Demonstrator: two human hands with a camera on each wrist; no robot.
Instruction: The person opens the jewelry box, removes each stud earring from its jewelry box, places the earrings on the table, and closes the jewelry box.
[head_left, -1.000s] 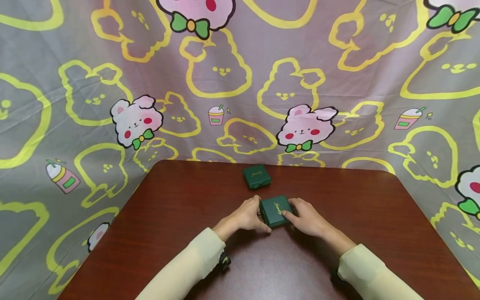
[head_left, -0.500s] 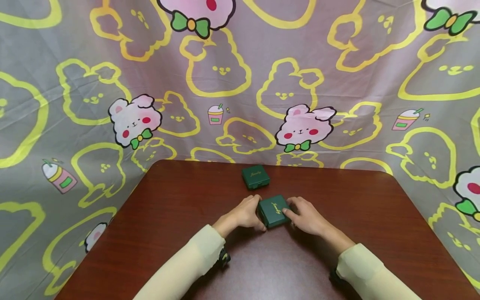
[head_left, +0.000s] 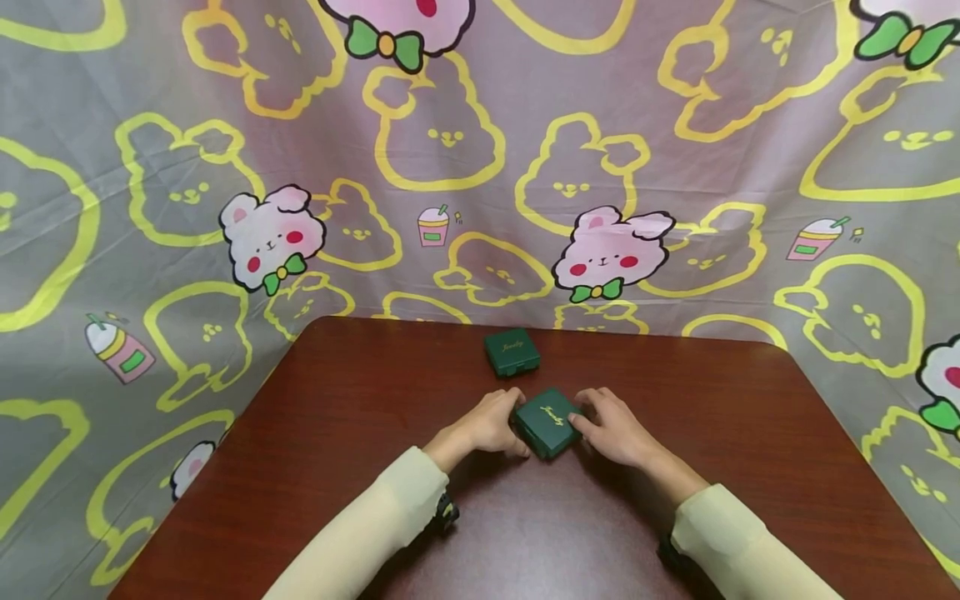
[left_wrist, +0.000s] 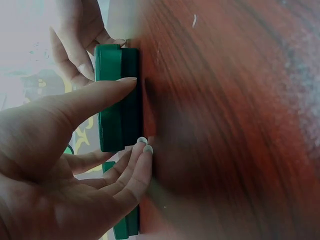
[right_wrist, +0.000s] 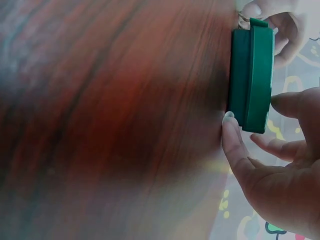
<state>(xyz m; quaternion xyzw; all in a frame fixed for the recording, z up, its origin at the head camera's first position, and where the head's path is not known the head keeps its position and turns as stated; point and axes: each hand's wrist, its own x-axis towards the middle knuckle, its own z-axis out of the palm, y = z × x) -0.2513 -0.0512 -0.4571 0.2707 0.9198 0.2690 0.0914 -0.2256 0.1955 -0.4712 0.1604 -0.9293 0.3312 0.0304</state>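
Observation:
A dark green jewelry box (head_left: 546,432) with gold script on its closed lid lies on the table, turned so one corner points toward me. My left hand (head_left: 491,423) holds its left side; in the left wrist view the thumb lies along the near wall of the box (left_wrist: 111,117) and the other fingertips are at its adjacent side, low by the tabletop. At the right side, my right hand (head_left: 613,429) grips the box with the thumb on the lid's edge and the fingers by the side wall. A second green jewelry box (head_left: 512,352), also closed, sits just behind.
The brown wooden table (head_left: 360,383) has rounded far corners. A grey curtain (head_left: 480,108) printed with yellow outlines and rabbit faces hangs behind it and along both sides.
Between my hands the nearer jewelry box has turned counterclockwise and shifted slightly left, so its gold script lies flatter. Both hands stay around it. The far box has not moved.

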